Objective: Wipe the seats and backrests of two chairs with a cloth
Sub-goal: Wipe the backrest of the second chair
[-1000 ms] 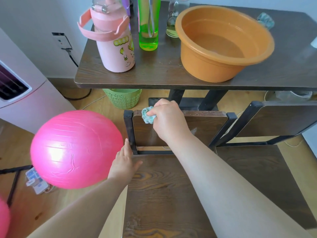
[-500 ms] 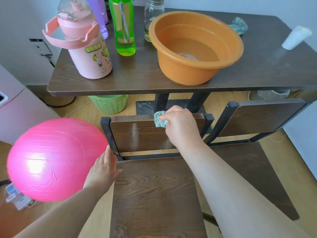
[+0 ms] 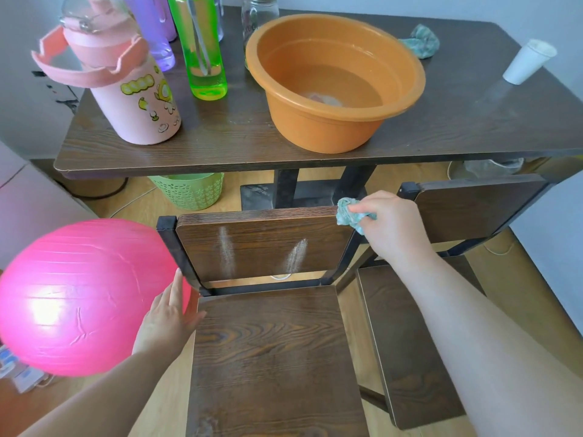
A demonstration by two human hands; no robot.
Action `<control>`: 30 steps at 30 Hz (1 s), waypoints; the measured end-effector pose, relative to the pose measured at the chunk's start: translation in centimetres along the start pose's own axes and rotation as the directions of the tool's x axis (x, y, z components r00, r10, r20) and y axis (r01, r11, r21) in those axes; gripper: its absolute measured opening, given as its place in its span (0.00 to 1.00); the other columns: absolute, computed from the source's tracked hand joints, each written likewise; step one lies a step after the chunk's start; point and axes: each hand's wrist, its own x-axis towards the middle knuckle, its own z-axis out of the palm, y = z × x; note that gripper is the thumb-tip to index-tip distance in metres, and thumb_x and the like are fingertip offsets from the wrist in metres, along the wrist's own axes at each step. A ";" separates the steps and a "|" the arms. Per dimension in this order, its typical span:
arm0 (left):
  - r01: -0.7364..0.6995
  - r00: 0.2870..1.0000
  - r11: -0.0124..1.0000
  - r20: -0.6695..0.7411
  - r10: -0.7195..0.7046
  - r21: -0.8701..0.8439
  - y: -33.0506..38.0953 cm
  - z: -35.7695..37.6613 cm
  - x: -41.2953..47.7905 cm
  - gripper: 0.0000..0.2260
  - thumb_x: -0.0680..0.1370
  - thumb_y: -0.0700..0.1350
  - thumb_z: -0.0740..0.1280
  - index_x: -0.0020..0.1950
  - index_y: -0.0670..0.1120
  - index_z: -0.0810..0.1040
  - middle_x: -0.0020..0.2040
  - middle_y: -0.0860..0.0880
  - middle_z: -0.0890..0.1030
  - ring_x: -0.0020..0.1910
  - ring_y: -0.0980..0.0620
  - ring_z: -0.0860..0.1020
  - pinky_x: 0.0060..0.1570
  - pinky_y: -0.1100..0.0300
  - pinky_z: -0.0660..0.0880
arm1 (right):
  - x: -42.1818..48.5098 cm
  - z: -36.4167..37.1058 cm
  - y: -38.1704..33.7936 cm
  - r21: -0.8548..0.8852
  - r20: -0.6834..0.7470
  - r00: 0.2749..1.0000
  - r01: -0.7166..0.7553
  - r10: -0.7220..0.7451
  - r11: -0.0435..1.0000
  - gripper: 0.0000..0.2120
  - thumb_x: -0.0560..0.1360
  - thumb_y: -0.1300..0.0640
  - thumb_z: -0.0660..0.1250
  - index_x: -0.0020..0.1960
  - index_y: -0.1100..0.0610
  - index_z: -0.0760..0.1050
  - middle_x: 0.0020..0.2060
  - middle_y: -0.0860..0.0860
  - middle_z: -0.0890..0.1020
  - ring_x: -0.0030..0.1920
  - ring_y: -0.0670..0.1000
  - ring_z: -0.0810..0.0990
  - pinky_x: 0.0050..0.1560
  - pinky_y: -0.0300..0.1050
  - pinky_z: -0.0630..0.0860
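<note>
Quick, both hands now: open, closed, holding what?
Left hand: open, fingers straight, at the left edge of the dark wooden chair seat.
Right hand: grips the crumpled teal cloth at the top right corner of the wooden backrest.

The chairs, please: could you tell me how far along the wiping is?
Done: nothing fully. In hand: the right hand holds the cloth on the left chair's backrest corner, pale streaks on its face. Left: its seat and the right chair.

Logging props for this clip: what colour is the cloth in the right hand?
The cloth is light teal, best seen in the head view.
</note>
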 end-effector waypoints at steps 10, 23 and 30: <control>-0.006 1.000 1.000 0.017 0.006 -0.028 -0.5 0.1 0.0 0.46 0.76 0.55 0.72 0.82 0.51 0.42 0.77 0.48 0.65 0.74 0.46 0.65 0.67 0.49 0.69 | -1.8 3.0 1.9 0.188 -0.242 0.969 0.006 0.041 0.982 0.14 0.73 0.62 0.74 0.58 0.54 0.83 0.59 0.49 0.81 0.60 0.44 0.77 0.45 0.30 0.77; -0.045 0.999 0.996 0.022 0.047 -0.081 -1.5 0.2 0.1 0.46 0.77 0.54 0.71 0.81 0.55 0.40 0.77 0.49 0.65 0.74 0.46 0.65 0.65 0.48 0.69 | -8.1 11.7 2.1 0.257 -0.284 0.956 0.006 0.070 0.967 0.14 0.72 0.71 0.72 0.55 0.60 0.83 0.55 0.52 0.80 0.58 0.50 0.79 0.49 0.51 0.84; -0.091 0.994 0.990 0.049 0.097 -0.107 -1.5 -0.9 0.2 0.44 0.78 0.53 0.70 0.81 0.55 0.40 0.78 0.51 0.62 0.75 0.48 0.62 0.67 0.50 0.67 | -9.8 10.9 -4.1 0.227 -0.400 0.909 0.227 -0.121 0.947 0.14 0.73 0.71 0.70 0.55 0.59 0.84 0.53 0.52 0.80 0.57 0.49 0.79 0.51 0.43 0.82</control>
